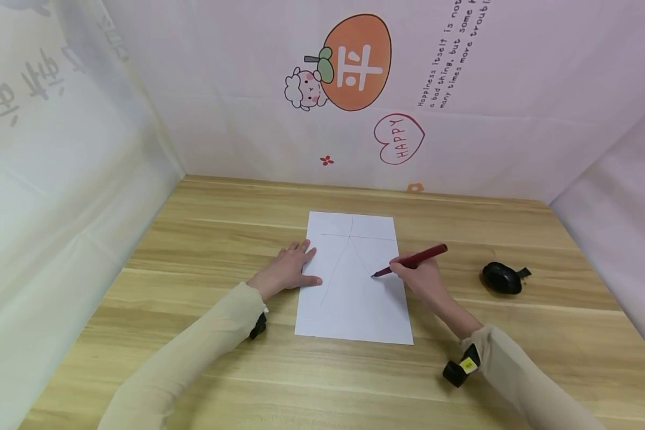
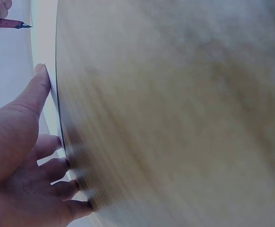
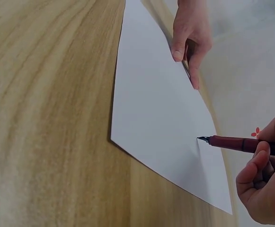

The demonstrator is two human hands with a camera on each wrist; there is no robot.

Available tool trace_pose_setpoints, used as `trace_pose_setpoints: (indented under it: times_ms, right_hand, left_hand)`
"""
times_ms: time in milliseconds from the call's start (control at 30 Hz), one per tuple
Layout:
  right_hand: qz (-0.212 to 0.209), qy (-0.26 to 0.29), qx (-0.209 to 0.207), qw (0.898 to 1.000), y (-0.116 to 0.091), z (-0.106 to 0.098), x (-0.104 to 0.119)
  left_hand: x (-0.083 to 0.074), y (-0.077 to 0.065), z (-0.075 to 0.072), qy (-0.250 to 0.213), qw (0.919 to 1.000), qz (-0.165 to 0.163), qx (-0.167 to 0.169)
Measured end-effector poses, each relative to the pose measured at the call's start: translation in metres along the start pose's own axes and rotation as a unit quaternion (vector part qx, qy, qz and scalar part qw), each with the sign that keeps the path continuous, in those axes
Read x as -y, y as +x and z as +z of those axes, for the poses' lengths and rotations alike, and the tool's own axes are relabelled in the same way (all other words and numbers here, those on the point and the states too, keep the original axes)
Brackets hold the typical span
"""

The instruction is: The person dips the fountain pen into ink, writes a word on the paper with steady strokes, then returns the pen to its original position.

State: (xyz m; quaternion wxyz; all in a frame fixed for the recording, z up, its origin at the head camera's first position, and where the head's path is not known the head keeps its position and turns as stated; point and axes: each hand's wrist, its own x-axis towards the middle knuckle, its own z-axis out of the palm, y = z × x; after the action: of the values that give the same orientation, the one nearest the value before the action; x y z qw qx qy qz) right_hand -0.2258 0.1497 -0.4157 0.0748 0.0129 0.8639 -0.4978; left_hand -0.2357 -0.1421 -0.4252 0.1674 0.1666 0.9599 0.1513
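A white sheet of paper lies on the wooden table, bearing thin lines: a nearly level stroke crossed at the top by a short upright one, with two slanting strokes spreading downward. My right hand pinches a dark red fountain pen. In the right wrist view the pen's nib meets the paper, at the lower end of the right slanting stroke. With fingers spread, my left hand rests on the paper's left edge; its thumb lies on the sheet in the left wrist view.
To the right on the wooden table sits a small black rounded object with a short tab. A pale printed cloth hangs behind the table, and more cloth stands at both sides. Black devices are strapped at both wrists.
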Motion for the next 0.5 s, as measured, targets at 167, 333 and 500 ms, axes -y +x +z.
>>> trace_pose_setpoints:
  times_ms: [167,333,500]
  right_hand:
    - [-0.001,-0.013,0.001,1.0,-0.0035,-0.0026,0.0001]
    - [0.002,-0.014,0.002,1.0,-0.0058,-0.0047,0.0]
    - [0.004,-0.021,0.008,1.0,-0.0065,-0.0065,-0.0007]
  left_hand:
    - [-0.0007,-0.0016,-0.0008,-0.003,1.0,-0.001,0.0]
    - [-0.0011,-0.003,-0.0014,-0.006,1.0,-0.003,0.002]
    - [-0.001,-0.0034,-0.0015,-0.007,1.0,0.001,-0.004]
